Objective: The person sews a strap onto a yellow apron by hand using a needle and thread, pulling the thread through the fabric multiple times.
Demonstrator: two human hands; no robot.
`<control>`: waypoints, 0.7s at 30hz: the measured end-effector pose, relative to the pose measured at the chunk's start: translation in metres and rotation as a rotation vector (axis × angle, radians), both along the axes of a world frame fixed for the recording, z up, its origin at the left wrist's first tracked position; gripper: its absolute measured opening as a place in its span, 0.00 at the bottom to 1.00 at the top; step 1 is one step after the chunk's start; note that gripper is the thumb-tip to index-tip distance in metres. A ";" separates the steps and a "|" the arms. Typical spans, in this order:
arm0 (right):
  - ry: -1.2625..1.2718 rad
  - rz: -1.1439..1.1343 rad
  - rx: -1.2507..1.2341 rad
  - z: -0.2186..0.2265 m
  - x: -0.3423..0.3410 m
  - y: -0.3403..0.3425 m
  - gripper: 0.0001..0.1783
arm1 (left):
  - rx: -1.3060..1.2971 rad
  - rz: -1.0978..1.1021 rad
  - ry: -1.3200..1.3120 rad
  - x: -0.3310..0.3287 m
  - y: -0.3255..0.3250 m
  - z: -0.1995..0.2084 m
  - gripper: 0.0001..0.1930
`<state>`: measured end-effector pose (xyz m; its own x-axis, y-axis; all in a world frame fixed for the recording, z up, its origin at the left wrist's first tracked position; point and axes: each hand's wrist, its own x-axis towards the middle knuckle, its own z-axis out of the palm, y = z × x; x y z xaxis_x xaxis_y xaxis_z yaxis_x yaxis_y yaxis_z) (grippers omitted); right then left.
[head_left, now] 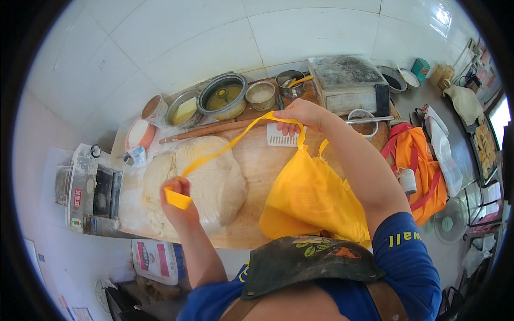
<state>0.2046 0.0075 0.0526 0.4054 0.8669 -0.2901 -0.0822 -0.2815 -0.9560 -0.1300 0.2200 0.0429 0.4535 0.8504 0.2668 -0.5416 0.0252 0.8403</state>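
Observation:
A bright yellow cloth [313,198], which looks like an apron, hangs in folds over the front of the wooden worktop, close to my body. From it a long yellow strap [230,143] runs up and then slants down to the left. My right hand [302,113] pinches the strap above the cloth. Lower at the left, my left hand [179,208] is closed round its other end, with a flat loop showing. Beneath the stretched strap lies a large slab of pale dough [219,174]. A white slotted plastic tool [281,138] rests behind the cloth.
Along the back stand a pot of yellowish liquid [220,100], several bowls and a flour-dusted box [348,80]. A rolling pin [201,130] lies before them. A metal dough machine [93,192] stands left, an orange bag [420,174] right.

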 end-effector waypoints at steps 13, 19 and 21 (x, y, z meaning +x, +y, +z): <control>-0.184 -0.140 -0.117 -0.048 -0.107 -0.069 0.14 | -0.222 -0.229 0.399 0.015 -0.155 -0.095 0.06; 0.176 -0.234 0.027 -0.064 -0.190 -0.078 0.14 | 0.530 -0.101 0.598 0.013 -0.160 -0.107 0.07; -0.210 -0.335 0.199 -0.067 -0.202 -0.072 0.15 | 0.944 -0.011 0.715 0.013 -0.151 -0.091 0.08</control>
<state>0.0024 -0.0641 -0.0139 0.7062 0.7079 -0.0117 0.0647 -0.0809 -0.9946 -0.1166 0.0692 -0.0485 0.7607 0.4481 0.4696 0.0556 -0.7658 0.6406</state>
